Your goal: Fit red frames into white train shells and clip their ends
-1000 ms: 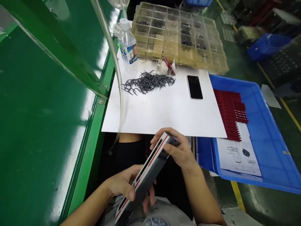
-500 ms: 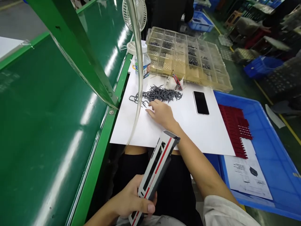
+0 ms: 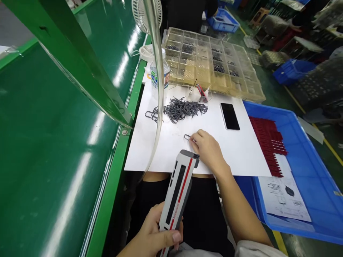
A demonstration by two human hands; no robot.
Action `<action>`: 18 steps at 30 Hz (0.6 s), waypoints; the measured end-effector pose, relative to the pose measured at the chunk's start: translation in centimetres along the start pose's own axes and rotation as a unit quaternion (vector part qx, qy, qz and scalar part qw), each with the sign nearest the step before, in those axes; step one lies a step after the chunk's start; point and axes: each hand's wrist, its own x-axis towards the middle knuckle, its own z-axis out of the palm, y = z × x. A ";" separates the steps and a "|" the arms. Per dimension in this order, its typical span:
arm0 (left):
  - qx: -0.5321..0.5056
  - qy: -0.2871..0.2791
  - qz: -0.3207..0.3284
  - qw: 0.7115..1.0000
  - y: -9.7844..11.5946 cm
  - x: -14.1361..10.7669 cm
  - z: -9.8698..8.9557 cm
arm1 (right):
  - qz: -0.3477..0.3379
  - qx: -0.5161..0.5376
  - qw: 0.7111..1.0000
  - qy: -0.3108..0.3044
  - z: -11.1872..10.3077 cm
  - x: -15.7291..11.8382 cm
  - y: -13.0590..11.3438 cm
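nearby, clear tubing (image 3: 160, 85) overlaps the clip heap (image 3: 180, 110) — left hand (image 3: 157, 230) grips casing (image 3: 175, 192), right hand (image 3: 209, 148) pinches a clip (image 3: 186, 136)

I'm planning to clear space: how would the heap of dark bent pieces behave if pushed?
The heap would probably drag along as a tangle, since its pieces overlap. Each is likely stiff: the single piece at the right hand curves neatly.

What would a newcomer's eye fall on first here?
Probably the red-striped bar in the left hand, low in the middle. Next, the heap of bent pieces on the white board and the blue bin at right. Nearer the front, the right hand pinches a small loop.
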 end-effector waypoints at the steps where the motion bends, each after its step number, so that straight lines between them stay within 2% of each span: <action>1: 0.006 0.008 0.001 1.000 -0.1 0.0 -0.1 | -0.014 0.014 1.000 0.016 0.3 -1.2 0.7; 3: 0.018 0.010 0.004 1.000 -0.2 0.1 -0.1 | -0.037 0.056 0.996 0.062 1.2 -2.9 1.7; 6: 0.006 -0.026 -0.017 1.000 -0.1 0.2 0.3 | -0.054 0.095 0.988 0.110 2.3 -3.5 2.1; 8: -0.010 -0.060 -0.044 0.997 0.2 0.1 0.6 | -0.060 0.099 0.989 0.091 2.6 -3.1 2.1; 11: 0.010 -0.080 -0.057 0.995 0.3 0.0 0.6 | -0.055 0.095 0.993 0.052 2.3 -2.7 2.2; 18: 0.108 -0.028 0.009 0.994 0.1 0.1 -0.7 | -0.077 0.054 0.995 0.018 1.1 -3.4 2.6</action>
